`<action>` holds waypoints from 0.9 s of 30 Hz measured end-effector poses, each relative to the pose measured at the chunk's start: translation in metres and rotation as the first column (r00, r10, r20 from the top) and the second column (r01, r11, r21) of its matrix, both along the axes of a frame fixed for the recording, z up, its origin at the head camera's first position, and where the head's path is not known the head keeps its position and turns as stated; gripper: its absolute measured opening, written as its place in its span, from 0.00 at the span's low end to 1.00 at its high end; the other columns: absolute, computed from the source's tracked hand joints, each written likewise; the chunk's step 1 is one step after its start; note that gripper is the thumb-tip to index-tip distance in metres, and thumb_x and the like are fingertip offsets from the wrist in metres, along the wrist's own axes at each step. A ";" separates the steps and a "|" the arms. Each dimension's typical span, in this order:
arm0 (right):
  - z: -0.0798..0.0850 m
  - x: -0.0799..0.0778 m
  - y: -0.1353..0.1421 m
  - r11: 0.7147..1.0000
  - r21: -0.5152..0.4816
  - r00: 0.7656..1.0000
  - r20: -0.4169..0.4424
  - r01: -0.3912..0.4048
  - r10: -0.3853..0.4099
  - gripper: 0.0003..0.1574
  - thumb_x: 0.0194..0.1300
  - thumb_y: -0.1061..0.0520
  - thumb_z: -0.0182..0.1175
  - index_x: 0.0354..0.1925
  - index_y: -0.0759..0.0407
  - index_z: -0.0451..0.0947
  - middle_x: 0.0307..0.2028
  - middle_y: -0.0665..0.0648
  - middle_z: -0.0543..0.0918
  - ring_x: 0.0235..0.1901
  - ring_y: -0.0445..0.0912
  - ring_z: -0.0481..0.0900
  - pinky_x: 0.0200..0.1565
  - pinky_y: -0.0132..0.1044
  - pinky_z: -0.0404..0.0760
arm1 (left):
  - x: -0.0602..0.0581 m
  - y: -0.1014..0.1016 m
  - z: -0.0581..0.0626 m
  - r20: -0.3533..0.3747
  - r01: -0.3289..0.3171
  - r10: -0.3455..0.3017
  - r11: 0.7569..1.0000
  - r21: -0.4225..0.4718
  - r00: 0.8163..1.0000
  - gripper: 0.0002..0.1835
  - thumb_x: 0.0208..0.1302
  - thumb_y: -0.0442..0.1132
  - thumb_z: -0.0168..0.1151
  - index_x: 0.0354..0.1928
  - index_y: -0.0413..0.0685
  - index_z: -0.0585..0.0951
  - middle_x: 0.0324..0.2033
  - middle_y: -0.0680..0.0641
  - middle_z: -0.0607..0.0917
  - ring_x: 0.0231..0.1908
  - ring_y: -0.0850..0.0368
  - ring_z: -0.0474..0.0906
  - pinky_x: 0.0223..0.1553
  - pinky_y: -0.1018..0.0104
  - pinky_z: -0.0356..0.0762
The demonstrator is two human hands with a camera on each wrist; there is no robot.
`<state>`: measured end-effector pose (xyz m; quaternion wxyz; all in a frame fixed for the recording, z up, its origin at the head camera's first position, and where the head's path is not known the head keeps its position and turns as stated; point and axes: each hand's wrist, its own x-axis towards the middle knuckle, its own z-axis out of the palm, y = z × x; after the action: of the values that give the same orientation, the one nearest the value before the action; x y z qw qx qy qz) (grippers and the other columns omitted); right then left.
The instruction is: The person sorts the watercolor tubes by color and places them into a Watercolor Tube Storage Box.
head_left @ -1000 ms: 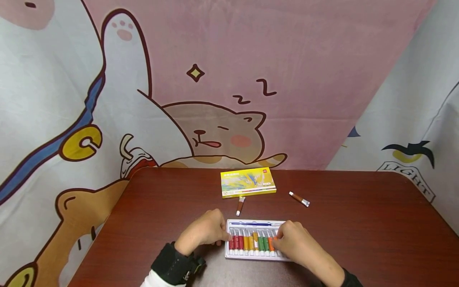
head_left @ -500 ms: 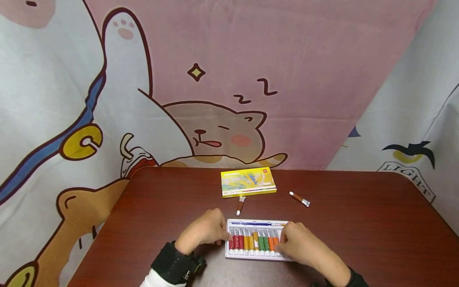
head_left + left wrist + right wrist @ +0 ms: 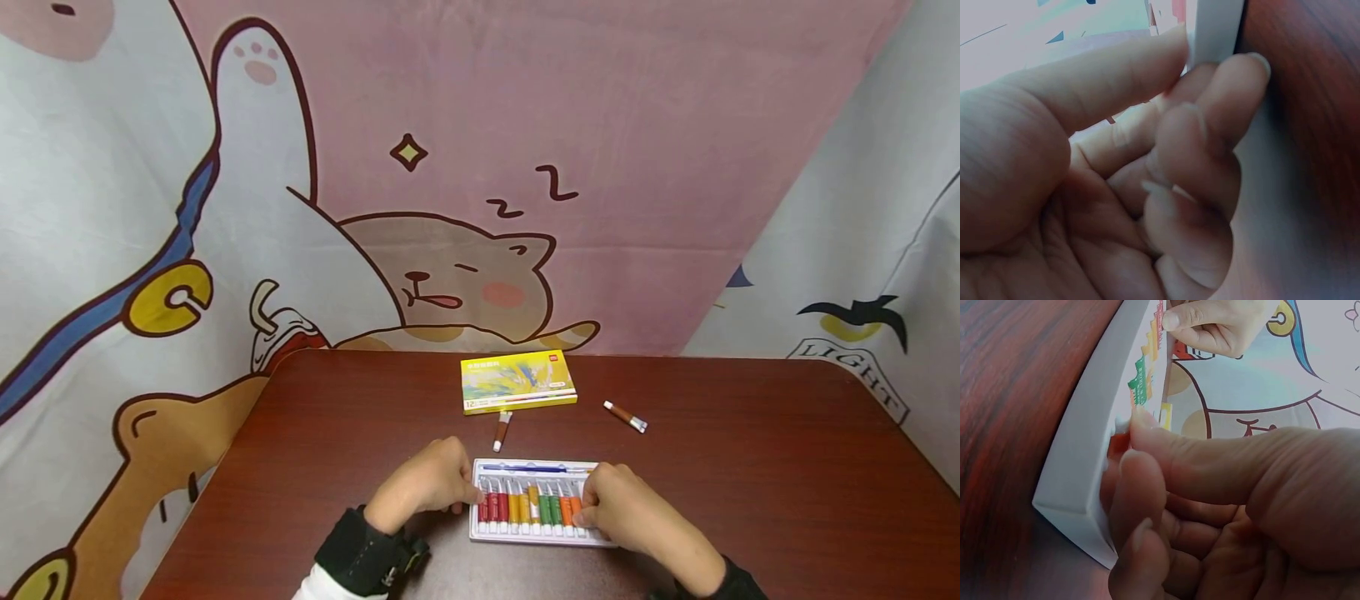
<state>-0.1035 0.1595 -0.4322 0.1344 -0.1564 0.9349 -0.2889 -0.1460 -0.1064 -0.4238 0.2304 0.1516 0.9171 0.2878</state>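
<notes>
A white plastic tray (image 3: 540, 540) holds a row of paint tubes, red through yellow and green to orange, with a blue-handled paintbrush (image 3: 525, 468) along its far side. My left hand (image 3: 433, 479) grips the tray's left end; the left wrist view shows thumb and fingertips at the white wall (image 3: 1216, 31). At the right end, my right hand (image 3: 626, 507) pinches an orange paint tube (image 3: 1119, 445) lying in the tray, with thumb above and curled fingers beside it. That hand hides the tray's right end in the head view.
Behind the tray lies a yellow paint box (image 3: 517, 382). One brown paint tube (image 3: 502, 432) lies between box and tray, another brown tube (image 3: 625, 417) farther right. A cartoon-printed cloth (image 3: 637, 167) hangs behind the brown table (image 3: 750, 467).
My right hand has shifted slightly to the right over the tray, so more of the orange tubes shows. The left hand has stayed at the left end.
</notes>
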 end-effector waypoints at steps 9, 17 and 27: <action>-0.002 -0.002 0.000 1.000 0.014 1.000 0.008 0.003 -0.004 0.22 0.49 0.55 0.71 0.09 0.49 0.70 0.06 0.41 0.66 0.09 0.36 0.65 0.13 0.30 0.62 | 0.001 0.000 0.001 -0.001 -0.007 0.007 1.000 0.016 1.000 0.15 0.48 0.40 0.73 0.10 0.50 0.80 0.08 0.48 0.80 0.10 0.59 0.72 0.11 0.69 0.62; -0.002 -0.002 0.002 1.000 0.001 1.000 0.006 -0.016 0.016 0.22 0.49 0.55 0.70 0.09 0.49 0.70 0.06 0.41 0.66 0.09 0.35 0.65 0.13 0.29 0.62 | 0.001 0.001 0.001 -0.023 0.002 -0.002 1.000 0.002 1.000 0.15 0.48 0.41 0.73 0.09 0.50 0.80 0.08 0.49 0.80 0.10 0.59 0.71 0.12 0.69 0.61; 0.013 -0.013 0.015 0.999 0.003 0.998 -0.041 0.054 -0.054 0.13 0.56 0.51 0.66 0.18 0.47 0.75 0.15 0.43 0.70 0.15 0.37 0.63 0.17 0.33 0.62 | 0.000 0.000 0.001 0.020 -0.011 0.012 1.000 -0.008 1.000 0.15 0.49 0.41 0.72 0.10 0.51 0.80 0.08 0.50 0.79 0.10 0.61 0.69 0.12 0.69 0.57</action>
<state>-0.1168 0.1747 -0.4189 0.1075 -0.1366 0.9420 -0.2870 -0.1460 -0.1064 -0.4230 0.2387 0.1425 0.9167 0.2870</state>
